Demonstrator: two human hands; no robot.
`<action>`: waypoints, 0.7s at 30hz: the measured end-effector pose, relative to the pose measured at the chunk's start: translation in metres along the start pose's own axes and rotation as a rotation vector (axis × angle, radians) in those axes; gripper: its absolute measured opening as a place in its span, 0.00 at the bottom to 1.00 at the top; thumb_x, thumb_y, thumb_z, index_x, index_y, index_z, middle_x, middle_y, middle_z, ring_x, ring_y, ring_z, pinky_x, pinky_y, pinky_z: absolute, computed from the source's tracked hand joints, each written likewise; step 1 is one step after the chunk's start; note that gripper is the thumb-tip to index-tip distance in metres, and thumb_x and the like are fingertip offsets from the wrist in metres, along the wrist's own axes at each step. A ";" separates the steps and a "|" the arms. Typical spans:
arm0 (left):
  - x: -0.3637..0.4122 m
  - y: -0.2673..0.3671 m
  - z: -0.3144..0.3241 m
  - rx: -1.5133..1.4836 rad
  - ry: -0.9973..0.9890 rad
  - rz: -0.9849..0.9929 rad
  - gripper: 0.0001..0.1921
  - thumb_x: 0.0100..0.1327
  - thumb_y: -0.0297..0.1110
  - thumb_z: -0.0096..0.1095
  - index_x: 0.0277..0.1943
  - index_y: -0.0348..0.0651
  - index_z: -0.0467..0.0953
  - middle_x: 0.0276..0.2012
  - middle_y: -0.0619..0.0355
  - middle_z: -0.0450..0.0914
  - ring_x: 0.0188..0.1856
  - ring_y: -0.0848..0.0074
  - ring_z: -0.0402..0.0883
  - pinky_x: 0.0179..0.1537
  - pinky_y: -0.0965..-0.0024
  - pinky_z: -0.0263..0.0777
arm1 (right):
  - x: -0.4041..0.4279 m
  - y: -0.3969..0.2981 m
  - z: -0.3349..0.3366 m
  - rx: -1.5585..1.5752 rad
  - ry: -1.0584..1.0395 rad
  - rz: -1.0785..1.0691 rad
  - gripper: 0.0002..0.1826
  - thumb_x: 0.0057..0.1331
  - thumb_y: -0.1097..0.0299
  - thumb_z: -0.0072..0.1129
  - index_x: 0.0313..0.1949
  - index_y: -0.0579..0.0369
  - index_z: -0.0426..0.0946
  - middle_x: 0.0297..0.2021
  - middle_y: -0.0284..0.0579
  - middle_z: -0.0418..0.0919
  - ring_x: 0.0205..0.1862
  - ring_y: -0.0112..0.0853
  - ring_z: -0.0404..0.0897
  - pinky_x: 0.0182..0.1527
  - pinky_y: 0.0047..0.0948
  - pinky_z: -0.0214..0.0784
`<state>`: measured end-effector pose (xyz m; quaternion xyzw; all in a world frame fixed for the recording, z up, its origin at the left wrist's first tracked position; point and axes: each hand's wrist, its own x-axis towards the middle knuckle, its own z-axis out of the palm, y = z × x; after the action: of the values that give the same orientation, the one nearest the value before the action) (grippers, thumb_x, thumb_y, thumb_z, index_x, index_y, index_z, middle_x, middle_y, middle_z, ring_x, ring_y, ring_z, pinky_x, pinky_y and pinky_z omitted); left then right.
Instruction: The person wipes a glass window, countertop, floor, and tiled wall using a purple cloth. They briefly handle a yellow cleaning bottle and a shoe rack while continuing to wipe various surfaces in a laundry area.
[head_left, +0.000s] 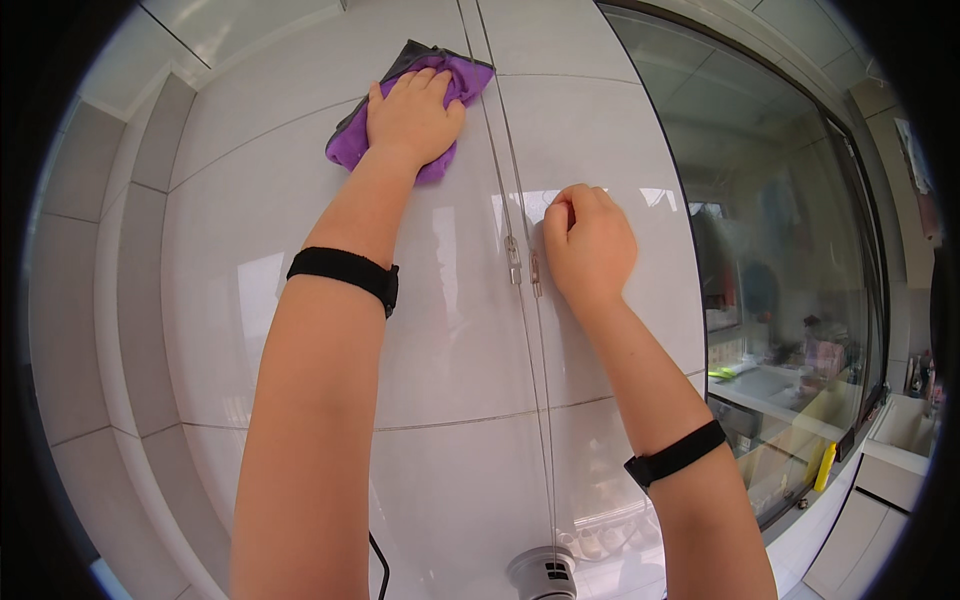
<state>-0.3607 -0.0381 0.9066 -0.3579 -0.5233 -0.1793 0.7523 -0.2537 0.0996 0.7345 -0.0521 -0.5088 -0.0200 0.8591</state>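
Against a glossy white tiled wall (330, 360), my left hand (416, 116) presses a purple microfibre cloth (442, 165) flat, fingers on top of it. The cloth has dark grey trim, and its right corner touches thin twin cords (493, 135) that run down the wall. Lower and to the right, my right hand (592, 240) is curled into a loose fist close to the wall. I see nothing in it, though its palm side is hidden. Just left of this fist, two small clear fittings (513, 261) sit on the cords. Each forearm wears a black strap.
On the right is a dark-framed glass window (765, 225) with reflections. A yellow object (825, 466) lies at its lower edge, near a white sink (896, 427). A round whitish device (544, 570) stands below at the cords' lower end. Grey tiles (142, 262) border the left.
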 end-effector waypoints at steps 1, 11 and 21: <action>-0.001 0.001 -0.001 0.011 -0.011 -0.090 0.28 0.69 0.48 0.46 0.68 0.50 0.69 0.70 0.59 0.67 0.73 0.66 0.62 0.72 0.38 0.48 | 0.000 0.000 0.000 0.008 0.007 -0.009 0.07 0.62 0.68 0.53 0.27 0.51 0.77 0.26 0.37 0.77 0.29 0.37 0.76 0.28 0.38 0.67; -0.004 0.026 0.006 -0.059 0.013 0.187 0.26 0.69 0.52 0.50 0.68 0.58 0.70 0.68 0.61 0.70 0.72 0.70 0.63 0.72 0.35 0.45 | -0.002 0.001 -0.004 0.008 -0.029 -0.052 0.06 0.61 0.69 0.54 0.27 0.52 0.77 0.26 0.38 0.77 0.30 0.37 0.76 0.29 0.38 0.67; -0.016 0.028 0.001 -0.107 -0.069 0.424 0.28 0.72 0.57 0.46 0.71 0.59 0.67 0.72 0.61 0.65 0.74 0.67 0.59 0.74 0.40 0.43 | -0.002 0.002 -0.005 0.044 -0.049 0.002 0.07 0.62 0.68 0.53 0.27 0.53 0.78 0.25 0.38 0.78 0.30 0.37 0.76 0.32 0.38 0.68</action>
<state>-0.3498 -0.0200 0.8820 -0.5054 -0.4513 -0.0325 0.7348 -0.2499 0.1009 0.7306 -0.0342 -0.5300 -0.0064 0.8473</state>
